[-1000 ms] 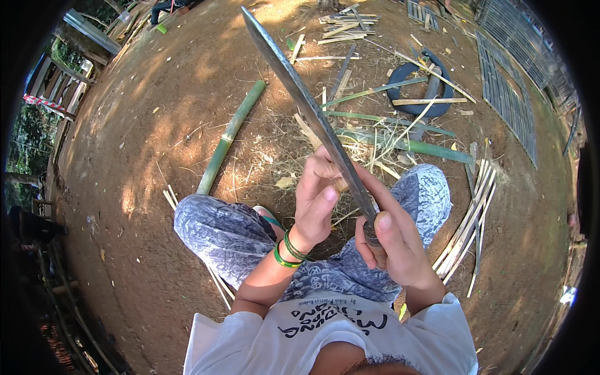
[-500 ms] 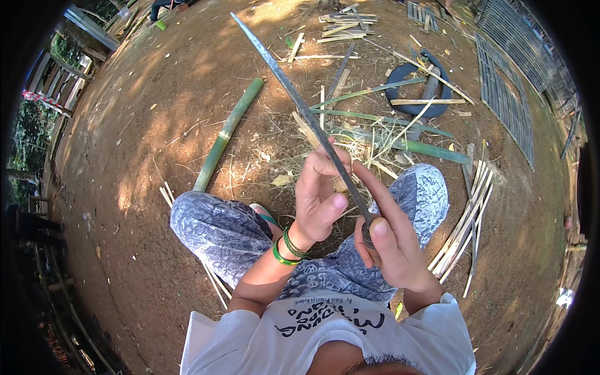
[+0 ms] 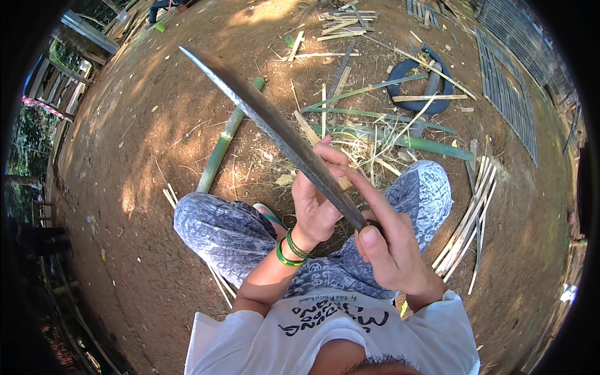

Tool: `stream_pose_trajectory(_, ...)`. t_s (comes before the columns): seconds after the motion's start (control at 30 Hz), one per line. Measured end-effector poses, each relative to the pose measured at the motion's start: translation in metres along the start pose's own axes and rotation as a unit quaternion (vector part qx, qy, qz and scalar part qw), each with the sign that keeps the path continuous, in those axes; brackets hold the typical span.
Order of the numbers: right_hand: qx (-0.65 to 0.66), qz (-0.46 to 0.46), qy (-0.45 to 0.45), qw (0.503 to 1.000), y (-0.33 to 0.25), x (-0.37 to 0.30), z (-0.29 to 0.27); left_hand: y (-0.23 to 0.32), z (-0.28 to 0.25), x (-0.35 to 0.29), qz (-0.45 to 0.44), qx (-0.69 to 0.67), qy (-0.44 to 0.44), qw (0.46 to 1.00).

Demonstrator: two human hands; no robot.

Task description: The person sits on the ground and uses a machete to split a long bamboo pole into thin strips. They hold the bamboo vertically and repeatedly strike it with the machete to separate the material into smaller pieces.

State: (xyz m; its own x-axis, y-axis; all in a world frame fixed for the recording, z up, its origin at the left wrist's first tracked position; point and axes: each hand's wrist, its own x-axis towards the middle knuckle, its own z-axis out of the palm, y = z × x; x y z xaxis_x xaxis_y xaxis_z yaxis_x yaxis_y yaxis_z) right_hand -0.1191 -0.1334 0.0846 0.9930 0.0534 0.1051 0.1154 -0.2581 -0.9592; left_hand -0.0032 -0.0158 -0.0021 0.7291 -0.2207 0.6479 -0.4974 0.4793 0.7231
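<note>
A long machete (image 3: 270, 128) runs diagonally across the middle, its tip toward the far left and its broad dark face in view. My right hand (image 3: 392, 253) is wrapped round its handle, which is mostly hidden, with the thumb by the base of the blade and the forefinger stretched along it. Just left of that, my left hand (image 3: 314, 209) is closed round a pale bamboo strip (image 3: 306, 128). Part of this strip is covered by the blade and my fingers; whether blade and strip touch, I cannot tell. Two green bands circle my left wrist.
Beyond my left knee lies a green bamboo pole (image 3: 217, 159). Ahead are shavings, split green bamboo (image 3: 431, 149) and a black tyre-like ring (image 3: 400, 74). Cut strips (image 3: 465, 225) lie to my right, more strips (image 3: 347, 24) farther off. Slatted bamboo panels (image 3: 509, 94) rest at the right.
The machete's tip has swung left and nearer, and the blade has turned so more of its face shows. My right hand has turned with it; my left hand stays nearly in place.
</note>
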Motion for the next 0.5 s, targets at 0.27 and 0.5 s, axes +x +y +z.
stream_pose_trajectory(0.27, -0.006, -0.002, 0.003, 1.000, -0.0021, 0.0002, -0.0002, -0.0011, 0.0014, 0.0010, 0.003, 0.007, 0.012, 1.000)
stream_pose_trajectory(0.5, -0.025, -0.036, 0.033, 0.998, 0.0038, -0.0010, 0.0060, 0.0014, 0.0038, 0.0012, -0.005, -0.004, 0.026, 1.000)
